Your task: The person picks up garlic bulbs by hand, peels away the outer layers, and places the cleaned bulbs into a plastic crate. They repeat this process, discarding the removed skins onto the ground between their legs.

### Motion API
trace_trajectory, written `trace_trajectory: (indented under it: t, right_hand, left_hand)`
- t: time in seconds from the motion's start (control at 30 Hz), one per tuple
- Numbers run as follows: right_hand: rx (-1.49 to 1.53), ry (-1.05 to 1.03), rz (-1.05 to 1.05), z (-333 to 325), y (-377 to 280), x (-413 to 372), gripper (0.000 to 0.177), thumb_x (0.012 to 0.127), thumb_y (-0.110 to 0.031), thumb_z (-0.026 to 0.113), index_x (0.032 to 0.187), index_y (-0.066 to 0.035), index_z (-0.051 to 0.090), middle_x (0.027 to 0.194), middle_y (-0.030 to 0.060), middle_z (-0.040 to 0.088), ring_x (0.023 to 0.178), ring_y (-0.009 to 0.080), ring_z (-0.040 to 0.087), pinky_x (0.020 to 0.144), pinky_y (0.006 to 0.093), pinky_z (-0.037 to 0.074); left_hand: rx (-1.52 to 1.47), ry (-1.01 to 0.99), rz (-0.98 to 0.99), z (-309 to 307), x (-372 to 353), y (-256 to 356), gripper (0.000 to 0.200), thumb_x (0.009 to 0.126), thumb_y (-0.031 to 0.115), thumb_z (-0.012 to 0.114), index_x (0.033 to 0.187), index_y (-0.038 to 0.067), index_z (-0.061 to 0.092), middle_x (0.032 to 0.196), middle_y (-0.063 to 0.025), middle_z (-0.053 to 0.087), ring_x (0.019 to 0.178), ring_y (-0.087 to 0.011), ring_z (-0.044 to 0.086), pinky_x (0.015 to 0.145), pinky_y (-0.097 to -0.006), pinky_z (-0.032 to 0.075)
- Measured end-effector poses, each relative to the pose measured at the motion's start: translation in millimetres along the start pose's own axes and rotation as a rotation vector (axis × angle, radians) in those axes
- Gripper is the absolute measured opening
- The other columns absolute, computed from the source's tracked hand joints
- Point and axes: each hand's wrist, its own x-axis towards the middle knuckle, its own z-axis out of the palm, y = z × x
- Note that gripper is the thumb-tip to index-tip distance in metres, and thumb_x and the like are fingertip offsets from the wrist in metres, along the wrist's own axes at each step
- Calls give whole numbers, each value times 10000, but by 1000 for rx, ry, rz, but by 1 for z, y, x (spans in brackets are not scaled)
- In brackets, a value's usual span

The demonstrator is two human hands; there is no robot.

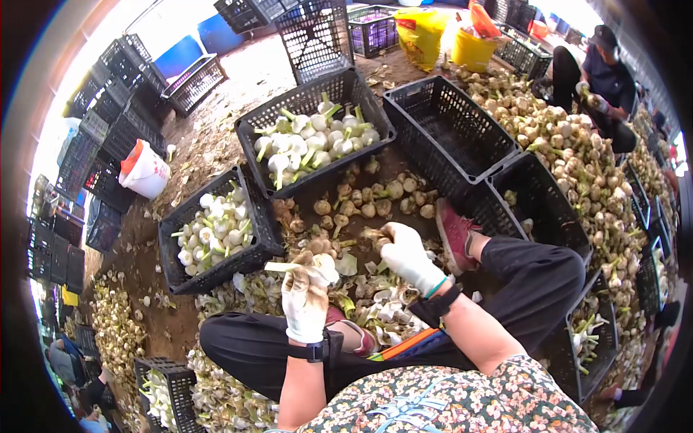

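My left hand (pixel 306 299), in a white glove with soiled fingers, is closed around a garlic bulb (pixel 326 268) whose cut stem sticks out to the left. My right hand (pixel 408 252), also gloved, is to its right with the fingers drawn together; what lies in the brownish fingertips is hard to make out. Unpeeled garlic bulbs (pixel 368 209) lie on the ground just beyond both hands. Loose garlic skins (pixel 393 307) cover the floor beneath them, between my legs. Cleaned white garlic fills part of a black crate (pixel 263 249) to the left and another black crate (pixel 390 133) ahead.
Two more black crates (pixel 473 177) (pixel 577 224) stand on the right, beside a large heap of unpeeled garlic (pixel 570 159). A co-worker (pixel 610 83) sits beyond that heap. A white bucket (pixel 144 173) and stacked crates (pixel 108 137) are at the left. Yellow bags (pixel 420 36) stand at the back.
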Motion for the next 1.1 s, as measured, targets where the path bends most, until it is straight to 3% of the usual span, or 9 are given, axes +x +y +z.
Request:
trace_trajectory:
  t: [0.13, 0.33, 0.5, 0.63, 0.7, 0.83, 0.9, 1.0, 1.1]
  right_hand:
    - [439, -268, 98, 1, -24, -15, 287, 866, -164, 720, 1076, 4, 621, 971, 87, 678, 882, 140, 626, 747, 314, 519]
    - [367, -157, -207, 38, -24, -24, 185, 834, -30, 697, 992, 17, 613, 879, 68, 630, 836, 110, 557, 767, 258, 470]
    - [664, -275, 77, 31, -29, -24, 146, 837, -1, 639, 982, -2, 619, 882, 58, 652, 782, 134, 586, 721, 292, 489]
    - [952, -120, 233, 19, -21, -15, 124, 881, 11, 586, 997, -19, 618, 848, 41, 670, 718, 88, 601, 638, 231, 504]
    - [944, 24, 189, 14, 29, 8, 143, 877, 38, 560, 1001, -6, 615, 890, 65, 691, 730, 119, 630, 675, 258, 519]
    - [-214, -184, -105, 5, 40, 3, 398, 836, -83, 662, 1225, -11, 614, 1131, 173, 682, 1042, 240, 660, 878, 364, 507]
    - [265, -223, -138, 16, 12, -4, 442, 784, -126, 738, 1194, -11, 616, 1119, 186, 667, 1018, 257, 657, 870, 362, 506]
    - [205, -172, -145, 23, -43, -23, 432, 723, -158, 799, 1079, 1, 612, 952, 149, 644, 888, 272, 639, 809, 362, 510]
    - [328, -132, -300, 49, -19, -17, 255, 775, -49, 750, 978, 3, 605, 863, 47, 618, 823, 115, 562, 765, 274, 485]
  left_hand:
    - [175, 127, 28, -11, 8, -11, 377, 939, 222, 643, 1256, 24, 592, 1329, -162, 578, 1181, -304, 580, 1004, -454, 487]
    - [232, 318, -39, 16, 9, -30, 346, 946, 171, 658, 1245, 22, 570, 1139, -90, 645, 1028, -160, 616, 885, -312, 519]
    - [132, 334, -43, -2, 7, -25, 223, 961, 207, 630, 1104, 36, 636, 1136, -100, 651, 997, -204, 630, 907, -341, 514]
    - [-102, -33, -88, -23, 10, -15, 297, 961, 326, 594, 1043, 53, 677, 1224, -139, 645, 1188, -312, 580, 1052, -485, 431]
    - [-344, -54, -66, -16, 12, 2, 379, 940, 371, 597, 1086, 31, 680, 1167, -164, 666, 1248, -333, 538, 1099, -496, 383]
    - [-104, 133, 15, -1, 15, 3, 411, 951, 340, 593, 1207, 19, 613, 1241, -164, 630, 1262, -339, 519, 1087, -492, 381]
    - [6, 107, -54, -13, 10, -5, 394, 959, 286, 611, 1228, -1, 573, 1283, -134, 590, 1147, -267, 593, 994, -434, 484]
    - [62, 248, -32, 8, 7, -19, 330, 976, 281, 592, 1198, 37, 593, 1222, -132, 622, 1105, -263, 603, 967, -408, 502]
    - [181, 322, 38, -7, 10, -33, 293, 966, 244, 619, 1173, 36, 602, 1154, -124, 645, 1031, -232, 633, 914, -369, 530]
